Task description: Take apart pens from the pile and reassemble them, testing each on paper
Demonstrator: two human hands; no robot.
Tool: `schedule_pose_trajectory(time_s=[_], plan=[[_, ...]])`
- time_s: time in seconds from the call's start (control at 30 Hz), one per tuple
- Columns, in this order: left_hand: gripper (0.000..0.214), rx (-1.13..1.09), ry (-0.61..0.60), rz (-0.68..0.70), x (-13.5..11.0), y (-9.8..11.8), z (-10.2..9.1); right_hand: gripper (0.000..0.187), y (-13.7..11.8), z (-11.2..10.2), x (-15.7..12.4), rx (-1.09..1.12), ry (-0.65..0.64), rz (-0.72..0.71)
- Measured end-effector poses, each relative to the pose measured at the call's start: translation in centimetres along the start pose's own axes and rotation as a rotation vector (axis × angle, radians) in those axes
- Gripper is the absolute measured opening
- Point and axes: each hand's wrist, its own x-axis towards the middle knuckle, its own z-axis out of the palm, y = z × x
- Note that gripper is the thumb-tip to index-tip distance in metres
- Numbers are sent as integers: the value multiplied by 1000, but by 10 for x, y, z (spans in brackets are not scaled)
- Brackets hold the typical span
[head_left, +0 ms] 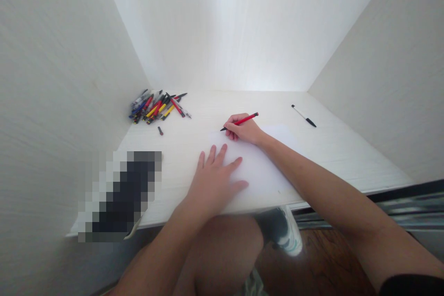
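Note:
A red pen (244, 119) with black ends is pinched in my right hand (239, 128), its dark tip pointing left and down at the top of a white sheet of paper (263, 166). I cannot tell whether the tip touches the paper. My left hand (217, 178) lies flat with fingers spread, over the left part of the sheet and the desk beside it. No marks on the paper can be made out.
Several pens (156, 106) lie heaped at the back left of the white desk (187, 143). A small dark cap-like piece (160, 131) is in front of them. One white pen with black ends (303, 115) rests at the right. A blurred-out dark object (126, 194) occupies the front left. Walls enclose three sides.

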Motion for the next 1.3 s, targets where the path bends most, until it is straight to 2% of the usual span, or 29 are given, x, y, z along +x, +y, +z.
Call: schedule_pose_trajectory(time_s=[0.37, 0.7, 1.3], plan=[[63, 37, -32, -14, -1, 3, -4, 20, -1, 1, 1, -42, 8, -2], [64, 55, -12, -10, 1, -1, 3, 18, -2, 1, 2, -22, -11, 0], [66, 53, -15, -10, 1, -1, 4, 21, 1, 0, 1, -21, 4, -11]])
